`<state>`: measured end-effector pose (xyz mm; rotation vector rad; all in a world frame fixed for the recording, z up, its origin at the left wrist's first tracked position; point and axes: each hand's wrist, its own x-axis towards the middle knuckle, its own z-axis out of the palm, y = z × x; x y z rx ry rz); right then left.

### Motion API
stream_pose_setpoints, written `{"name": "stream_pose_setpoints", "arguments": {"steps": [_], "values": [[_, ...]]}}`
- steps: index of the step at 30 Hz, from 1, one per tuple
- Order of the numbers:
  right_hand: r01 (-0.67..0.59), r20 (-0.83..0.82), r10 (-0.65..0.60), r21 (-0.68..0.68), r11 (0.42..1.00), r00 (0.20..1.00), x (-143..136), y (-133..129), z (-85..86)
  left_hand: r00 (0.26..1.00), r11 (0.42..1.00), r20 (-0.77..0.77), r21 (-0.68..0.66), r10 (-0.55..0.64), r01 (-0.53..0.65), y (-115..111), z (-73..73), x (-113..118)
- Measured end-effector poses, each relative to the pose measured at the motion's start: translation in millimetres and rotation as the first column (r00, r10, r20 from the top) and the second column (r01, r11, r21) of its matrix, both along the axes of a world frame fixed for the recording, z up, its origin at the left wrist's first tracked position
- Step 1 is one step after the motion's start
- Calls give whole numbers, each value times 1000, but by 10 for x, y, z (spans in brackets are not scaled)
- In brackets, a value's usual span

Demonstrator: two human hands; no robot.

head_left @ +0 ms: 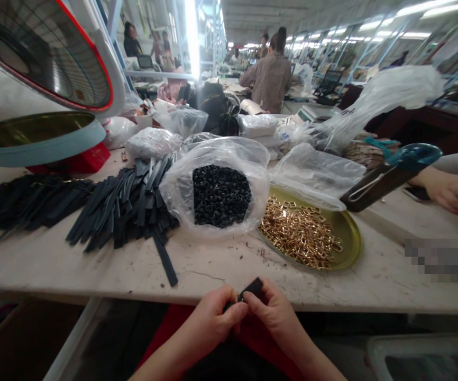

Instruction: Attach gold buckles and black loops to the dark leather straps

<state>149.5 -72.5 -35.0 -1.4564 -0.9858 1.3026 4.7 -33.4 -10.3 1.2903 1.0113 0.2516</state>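
Both my hands meet at the table's front edge around one black strap [252, 288]. My left hand [217, 312] is closed on one end, thumb pressed against the fingers. Thumb and fingers of my right hand [271, 307] pinch the other part of the strap. A tiny gold glint shows between the fingertips, mostly hidden. Beyond my hands stands an open plastic bag [165, 190] full of small black loops [221, 196]. Right of it, gold metal buckles [300, 233] lie heaped in a round gold-coloured tray [351, 243]. Black straps [129, 201] are piled to the left.
More black straps [26, 203] lie at far left, below a blue-rimmed dish [42, 143] and a fan [46, 53]. A blue-and-dark tool-like object [391, 174] leans over the tray. At right are another person's hands [451, 190]. Plastic bags [153, 142] line the back.
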Motion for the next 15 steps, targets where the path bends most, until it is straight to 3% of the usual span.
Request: {"name": "stream_pose_setpoints", "arguments": {"steps": [4,9,11,13,15], "values": [[-64,-46,67,61,996,997,-22,97,61,998,998,-15,24,61,-61,139,-42,-26],[-266,157,244,137,954,957,140,410,165,987,975,33,157,154,-158,338,-117,-33],[-261,270,210,167,951,940,268,658,219,992,968,63,219,113,-124,372,-127,-27],[-215,513,78,214,953,855,376,963,265,994,968,62,228,90,-102,397,-129,-6],[-230,751,-9,213,949,660,421,1279,278,990,973,72,188,120,-131,427,-123,24]]}}
